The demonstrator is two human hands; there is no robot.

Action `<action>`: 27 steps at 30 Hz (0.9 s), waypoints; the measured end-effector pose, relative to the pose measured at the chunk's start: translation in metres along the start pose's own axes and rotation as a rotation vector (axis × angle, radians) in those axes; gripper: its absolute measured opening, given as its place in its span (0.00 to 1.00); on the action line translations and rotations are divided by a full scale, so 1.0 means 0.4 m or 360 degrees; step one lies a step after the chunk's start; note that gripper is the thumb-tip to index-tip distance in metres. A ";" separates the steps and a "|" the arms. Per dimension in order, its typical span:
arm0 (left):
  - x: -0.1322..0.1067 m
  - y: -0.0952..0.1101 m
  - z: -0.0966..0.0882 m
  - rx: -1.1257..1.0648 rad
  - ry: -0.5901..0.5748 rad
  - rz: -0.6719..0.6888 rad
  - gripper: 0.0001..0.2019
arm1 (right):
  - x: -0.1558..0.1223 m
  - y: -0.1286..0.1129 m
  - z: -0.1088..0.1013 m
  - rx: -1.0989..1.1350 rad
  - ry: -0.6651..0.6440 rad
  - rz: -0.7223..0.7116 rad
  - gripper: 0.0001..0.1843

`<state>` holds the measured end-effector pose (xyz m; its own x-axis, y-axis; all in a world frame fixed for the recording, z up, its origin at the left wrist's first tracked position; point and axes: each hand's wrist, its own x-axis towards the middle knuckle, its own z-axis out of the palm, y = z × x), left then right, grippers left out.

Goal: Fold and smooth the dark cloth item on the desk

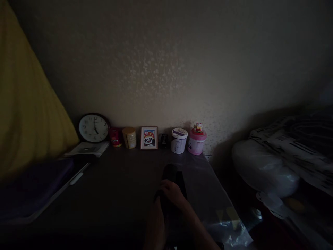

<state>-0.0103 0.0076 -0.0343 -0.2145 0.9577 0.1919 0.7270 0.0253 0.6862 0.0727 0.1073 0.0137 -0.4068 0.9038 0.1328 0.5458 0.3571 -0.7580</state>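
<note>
The room is very dim. My right hand [173,193] rests low in the middle of a dark table [117,187], its fingers curled over a dark, folded piece of cloth [174,174] that lies in front of it. My left hand [155,222] is just below and to the left, against the same dark cloth, but its fingers are lost in shadow. I cannot make out what kind of cloth it is.
Along the wall stand a round clock [94,127], a red tin [115,136], a tan jar [129,137], a framed panda picture [149,138], a white tub [179,140] and a pink tub [196,141]. A yellow curtain [28,104] hangs left. Bagged bedding [270,163] is piled right.
</note>
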 end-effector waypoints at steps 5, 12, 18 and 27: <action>0.003 -0.007 0.003 -0.0119 0.0003 0.0207 0.27 | 0.002 -0.009 -0.007 -0.0038 -0.0064 -0.0088 0.16; -0.003 -0.065 0.069 0.0089 0.0165 0.0326 0.28 | -0.068 -0.005 -0.010 0.0007 0.0349 -0.0421 0.15; -0.018 -0.100 0.088 0.0408 0.0198 0.0406 0.28 | -0.052 0.044 0.003 -0.0432 0.0363 -0.0538 0.14; -0.014 -0.037 0.041 0.0457 -0.0112 0.0076 0.32 | 0.127 0.109 -0.018 -0.0623 0.0263 -0.0352 0.16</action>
<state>-0.0090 0.0066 -0.0571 -0.1369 0.9771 0.1631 0.8920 0.0500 0.4493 0.0811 0.1704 -0.0079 -0.4397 0.8102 0.3876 0.7071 0.5784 -0.4069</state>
